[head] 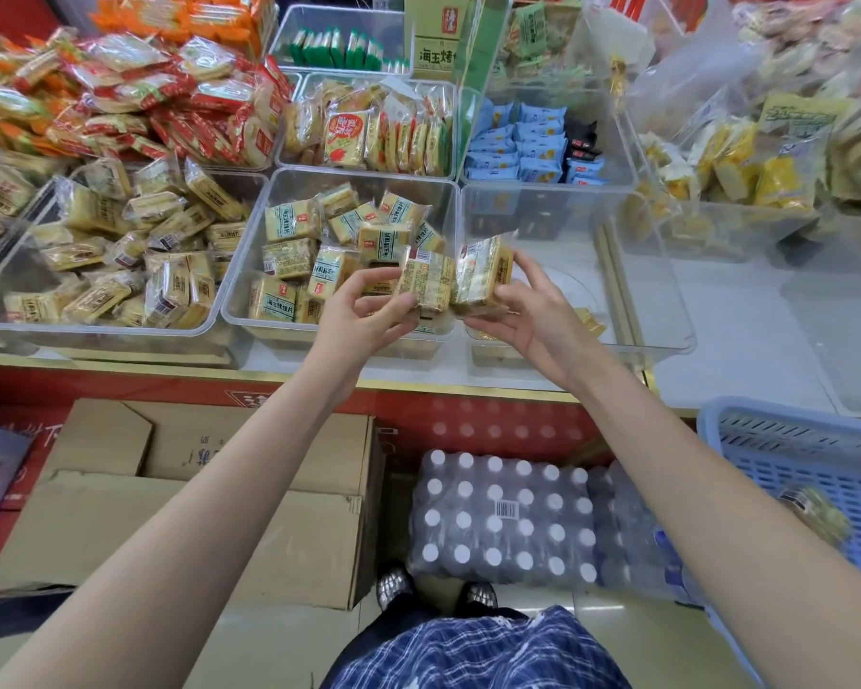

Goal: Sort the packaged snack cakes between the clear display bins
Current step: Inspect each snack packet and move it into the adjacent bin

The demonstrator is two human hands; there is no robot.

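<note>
Two yellow film-wrapped snack cakes (451, 281) pinched, one per grip, left hand (364, 315), right hand (523, 310), above clear plastic bin (239, 315) at counter front edge. Likely light, crushable, slippery; best held by flat sides.

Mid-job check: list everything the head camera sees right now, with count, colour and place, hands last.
held snack cakes: two, yellow in clear wrap, above the seam between front middle and right bins
middle bin: one, clear, front centre, partly filled with yellow snack cakes
left bin: one, clear, front left, many yellow cakes
right bin: one, clear, front right, nearly bare
blue packets: many, bin behind the right bin
red packets: a heap, back left
cardboard boxes: brown, on the floor, count unclear
bottle pack: one, white caps, floor
basket: one, blue, lower right
left hand: grips the left cake
right hand: grips the right cake
</note>
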